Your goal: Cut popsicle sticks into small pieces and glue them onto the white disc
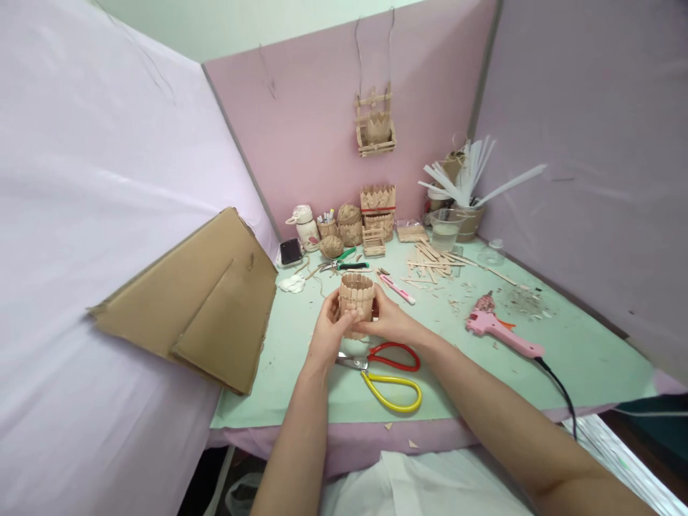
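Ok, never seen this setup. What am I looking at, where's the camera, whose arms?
No machine here: a person wears one camera on the head, looking forward and down, so the two bare arms are their own. The left hand and right hand hold a small cup of wooden craft sticks between them, over a green table. Below the hands lie scissors with red and yellow handles. To the right lies a pink glue gun with a black cord; behind it, loose craft sticks. Cardboard sheets lean at the left.
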The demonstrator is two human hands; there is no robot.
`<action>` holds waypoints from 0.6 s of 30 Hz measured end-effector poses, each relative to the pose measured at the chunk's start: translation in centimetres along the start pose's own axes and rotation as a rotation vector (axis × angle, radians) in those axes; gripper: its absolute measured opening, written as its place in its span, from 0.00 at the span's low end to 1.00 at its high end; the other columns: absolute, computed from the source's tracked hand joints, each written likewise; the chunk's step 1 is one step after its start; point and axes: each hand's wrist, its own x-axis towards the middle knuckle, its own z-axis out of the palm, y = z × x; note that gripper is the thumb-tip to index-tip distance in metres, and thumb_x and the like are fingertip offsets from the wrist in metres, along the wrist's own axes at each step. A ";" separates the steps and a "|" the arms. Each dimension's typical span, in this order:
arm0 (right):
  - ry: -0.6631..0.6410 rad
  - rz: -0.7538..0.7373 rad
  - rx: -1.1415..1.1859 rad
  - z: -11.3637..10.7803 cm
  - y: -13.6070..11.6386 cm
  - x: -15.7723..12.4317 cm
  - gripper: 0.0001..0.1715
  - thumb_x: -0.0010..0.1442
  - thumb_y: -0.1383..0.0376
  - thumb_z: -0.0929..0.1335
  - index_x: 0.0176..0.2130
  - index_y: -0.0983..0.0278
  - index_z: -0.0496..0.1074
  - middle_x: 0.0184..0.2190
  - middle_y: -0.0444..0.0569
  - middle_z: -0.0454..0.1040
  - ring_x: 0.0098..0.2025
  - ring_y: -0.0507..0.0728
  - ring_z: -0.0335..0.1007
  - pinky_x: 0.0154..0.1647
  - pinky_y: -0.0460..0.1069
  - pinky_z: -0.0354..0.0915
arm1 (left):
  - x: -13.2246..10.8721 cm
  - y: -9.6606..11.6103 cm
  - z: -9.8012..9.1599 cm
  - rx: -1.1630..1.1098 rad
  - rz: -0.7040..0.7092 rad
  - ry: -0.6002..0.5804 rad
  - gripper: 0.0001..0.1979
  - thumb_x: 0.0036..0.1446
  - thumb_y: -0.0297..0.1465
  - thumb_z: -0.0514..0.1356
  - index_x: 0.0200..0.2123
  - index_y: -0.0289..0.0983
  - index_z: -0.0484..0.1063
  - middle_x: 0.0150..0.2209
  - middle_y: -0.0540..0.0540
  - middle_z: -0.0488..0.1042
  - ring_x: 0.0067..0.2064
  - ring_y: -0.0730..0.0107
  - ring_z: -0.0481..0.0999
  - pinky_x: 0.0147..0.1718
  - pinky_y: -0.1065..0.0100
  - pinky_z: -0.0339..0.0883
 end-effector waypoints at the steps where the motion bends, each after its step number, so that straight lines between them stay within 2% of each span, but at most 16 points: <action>1: 0.002 -0.006 -0.008 0.0 0.1 0.0 0.42 0.47 0.62 0.73 0.56 0.60 0.54 0.54 0.52 0.64 0.53 0.58 0.63 0.52 0.54 0.62 | 0.0 0.1 0.0 0.009 0.004 -0.012 0.27 0.46 0.32 0.63 0.51 0.36 0.65 0.52 0.38 0.68 0.53 0.58 0.68 0.52 0.59 0.61; 5: 0.004 -0.028 -0.003 0.1 0.7 0.2 0.44 0.46 0.65 0.73 0.57 0.60 0.53 0.54 0.51 0.64 0.54 0.59 0.63 0.53 0.56 0.62 | -0.1 0.2 -0.3 0.009 0.009 -0.044 0.26 0.46 0.32 0.64 0.50 0.36 0.66 0.50 0.39 0.70 0.51 0.58 0.69 0.51 0.58 0.60; 10: -0.023 0.003 0.133 0.1 1.2 0.4 0.43 0.44 0.66 0.74 0.56 0.59 0.56 0.53 0.51 0.66 0.53 0.60 0.64 0.51 0.57 0.63 | -0.2 -0.3 -0.4 -0.103 -0.002 -0.014 0.30 0.43 0.35 0.67 0.52 0.39 0.66 0.54 0.40 0.66 0.56 0.55 0.64 0.54 0.59 0.57; 14: -0.052 0.029 0.240 0.1 1.1 0.7 0.40 0.45 0.66 0.74 0.54 0.58 0.57 0.54 0.50 0.66 0.55 0.60 0.63 0.54 0.57 0.61 | -0.2 0.2 -0.7 -0.401 -0.036 0.089 0.28 0.48 0.44 0.61 0.53 0.43 0.64 0.55 0.42 0.64 0.59 0.60 0.60 0.53 0.62 0.57; 18: -0.111 0.039 0.246 0.0 1.0 0.8 0.36 0.47 0.62 0.73 0.53 0.58 0.59 0.53 0.51 0.67 0.55 0.62 0.63 0.54 0.58 0.61 | 0.0 1.0 -1.6 -0.613 -0.137 0.274 0.20 0.52 0.44 0.58 0.45 0.39 0.70 0.43 0.43 0.72 0.49 0.66 0.70 0.45 0.67 0.61</action>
